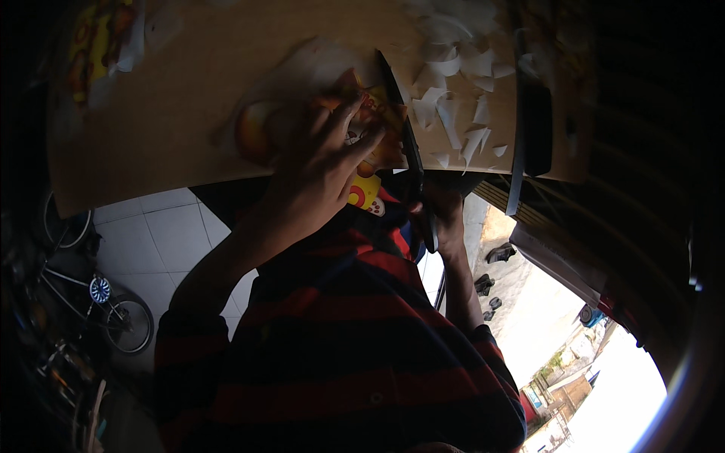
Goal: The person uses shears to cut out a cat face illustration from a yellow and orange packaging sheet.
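Observation:
A colourful printed sheet (385, 121), orange, red and yellow, lies at the table's near edge under my left hand (321, 155). The fingers and thumb of that hand are bent over it and hold it. A yellow printed piece (366, 193) shows below the edge, close to my left wrist. My right hand (444, 215) is closed round the handle of a pair of long, dark scissors (400, 102). Their blade points away from me and runs along the right side of the sheet. My palm hides part of the handles.
Curled white paper scraps (453, 113) are scattered on the wooden table (174, 98) to the right. Another printed sheet (94, 53) lies far left. A dark strip (536, 128) stands near the right edge. A bicycle (124, 321) is on the tiled floor at left; shoes (483, 285) lie at right.

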The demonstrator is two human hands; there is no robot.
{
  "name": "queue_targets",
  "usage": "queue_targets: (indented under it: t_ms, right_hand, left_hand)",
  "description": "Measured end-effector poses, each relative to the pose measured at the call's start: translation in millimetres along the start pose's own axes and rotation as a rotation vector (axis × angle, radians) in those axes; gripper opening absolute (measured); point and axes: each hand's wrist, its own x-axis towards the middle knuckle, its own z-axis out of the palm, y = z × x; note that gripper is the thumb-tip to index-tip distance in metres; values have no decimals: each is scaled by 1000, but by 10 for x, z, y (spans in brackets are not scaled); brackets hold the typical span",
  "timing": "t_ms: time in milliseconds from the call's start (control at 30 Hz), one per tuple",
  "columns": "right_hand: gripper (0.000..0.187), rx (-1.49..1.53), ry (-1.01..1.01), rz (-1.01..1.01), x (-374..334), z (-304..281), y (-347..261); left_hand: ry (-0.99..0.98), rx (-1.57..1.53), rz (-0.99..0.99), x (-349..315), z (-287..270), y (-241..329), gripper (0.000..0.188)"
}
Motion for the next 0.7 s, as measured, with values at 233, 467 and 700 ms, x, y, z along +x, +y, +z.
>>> queue_targets:
  t_ms: [233, 467, 700]
  right_hand:
    - [65, 206, -50, -78, -110, -106, -69]
    - [65, 274, -12, -79, -405, -77, -119]
    - [68, 197, -172, -39, -633, -175, 184]
  left_hand:
    - [-143, -27, 38, 42, -272, -240, 21]
    - [11, 181, -75, 167, -284, -180, 46]
    - [-265, 102, 221, 395, -314, -628, 80]
